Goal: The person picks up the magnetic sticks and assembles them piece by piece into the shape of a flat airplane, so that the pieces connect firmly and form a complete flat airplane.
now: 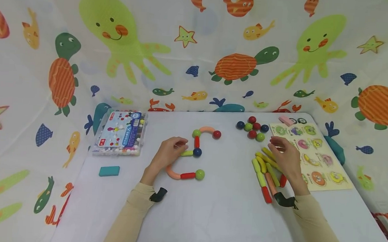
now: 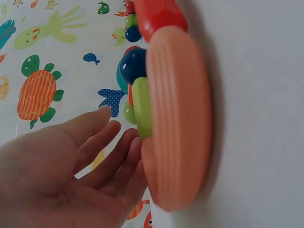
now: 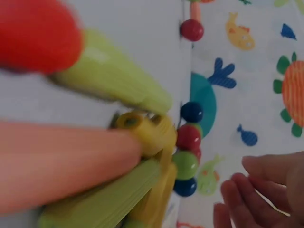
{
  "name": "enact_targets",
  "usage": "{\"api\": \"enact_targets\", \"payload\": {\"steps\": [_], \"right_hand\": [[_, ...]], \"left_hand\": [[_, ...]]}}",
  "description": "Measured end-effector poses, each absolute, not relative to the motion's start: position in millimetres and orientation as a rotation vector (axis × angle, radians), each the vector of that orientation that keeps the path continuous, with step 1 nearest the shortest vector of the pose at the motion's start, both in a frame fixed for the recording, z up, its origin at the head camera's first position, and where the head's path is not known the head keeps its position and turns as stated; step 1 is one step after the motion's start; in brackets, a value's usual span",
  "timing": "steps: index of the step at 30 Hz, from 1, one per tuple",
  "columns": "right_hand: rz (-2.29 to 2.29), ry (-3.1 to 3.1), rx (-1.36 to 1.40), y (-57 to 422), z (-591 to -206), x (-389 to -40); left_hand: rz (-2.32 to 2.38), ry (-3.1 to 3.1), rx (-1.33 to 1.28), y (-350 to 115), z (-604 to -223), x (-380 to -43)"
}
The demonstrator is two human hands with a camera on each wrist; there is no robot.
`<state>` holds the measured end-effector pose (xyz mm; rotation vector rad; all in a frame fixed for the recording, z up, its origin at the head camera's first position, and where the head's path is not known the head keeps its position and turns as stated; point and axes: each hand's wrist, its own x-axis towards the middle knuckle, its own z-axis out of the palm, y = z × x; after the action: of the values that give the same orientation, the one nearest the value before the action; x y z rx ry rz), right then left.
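Note:
On the white table lies a chain of toy rods and balls. It has a red ball point(image 1: 217, 134), a blue ball point(image 1: 197, 152), a green ball point(image 1: 199, 174) and a curved orange rod point(image 2: 178, 123). My left hand point(image 1: 169, 152) is at the chain's left bend, fingers loosely bent beside the orange rod; whether the fingertips touch it, I cannot tell. Over at the right, my right hand point(image 1: 288, 161) hovers above a pile of loose rods point(image 1: 259, 173), coloured yellow, green, orange and red. Its fingers are relaxed with nothing between them.
Several loose balls point(image 1: 256, 126) cluster behind the rods. A fruit picture board point(image 1: 328, 173) lies at the right, with a pink block point(image 1: 286, 120) at its back edge. A clear plastic case point(image 1: 118, 132) and a teal block point(image 1: 109, 171) are at the left. A patterned cloth hangs behind.

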<state>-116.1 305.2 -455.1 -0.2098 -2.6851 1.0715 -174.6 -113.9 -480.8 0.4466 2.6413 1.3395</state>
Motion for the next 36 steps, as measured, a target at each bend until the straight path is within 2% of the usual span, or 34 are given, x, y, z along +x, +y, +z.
{"api": "enact_targets", "payload": {"steps": [8,23,28,36], "right_hand": [[0.978,-2.925,-0.18,321.5,-470.5,-108.9],[0.839,-2.955,-0.138,333.6,-486.0,-114.1],[0.847,-2.81,-0.135,330.6,-478.3,-118.8],[0.974,-2.436,-0.018,303.8,-444.1,-143.5]], "left_hand": [[1.29,2.638,0.429,-111.7,-486.7,-171.9],[1.318,2.61,0.503,-104.2,-491.5,-171.2],[1.312,2.606,0.52,-103.1,-493.9,-171.4],[1.323,2.613,0.52,-102.9,-496.5,-171.6]]}}
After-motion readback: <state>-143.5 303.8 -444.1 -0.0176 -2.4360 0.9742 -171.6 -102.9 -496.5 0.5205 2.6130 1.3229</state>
